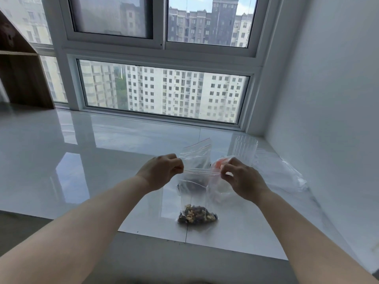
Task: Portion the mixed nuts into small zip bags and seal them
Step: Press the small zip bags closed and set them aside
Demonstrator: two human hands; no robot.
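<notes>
1. I see my left hand (162, 171) pinching the left end of the zip strip of a small clear zip bag (194, 193); its fingers are curled in, and the fingertips themselves are tucked out of sight behind the knuckles.
2. My right hand (240, 179) pinches the right end of the same strip; thumb and forefinger meet on the plastic, the other fingers curled; whether the strip is fully closed between the two hands I cannot tell.
3. The bag hangs between the hands above the glossy white worktop (102, 160); a portion of mixed nuts (196, 215) sits in its bottom, dark and pale pieces too small to name singly; whether the bag's bottom touches the worktop I cannot tell.
4. Behind it a second zip bag (196, 152) stands with a red-lined top; its dark contents are blurred by the plastic in front.
5. A clear ribbed cup (245, 147) stands just beyond my right hand, its base hidden; something orange (220, 163) shows beside the right fingers, mostly covered, and I cannot make out what it is.
6. Loose clear plastic (293, 175) lies to the right near the wall; its edges melt into the reflections.
7. Both forearms are cut off by the lower frame edge.
</notes>
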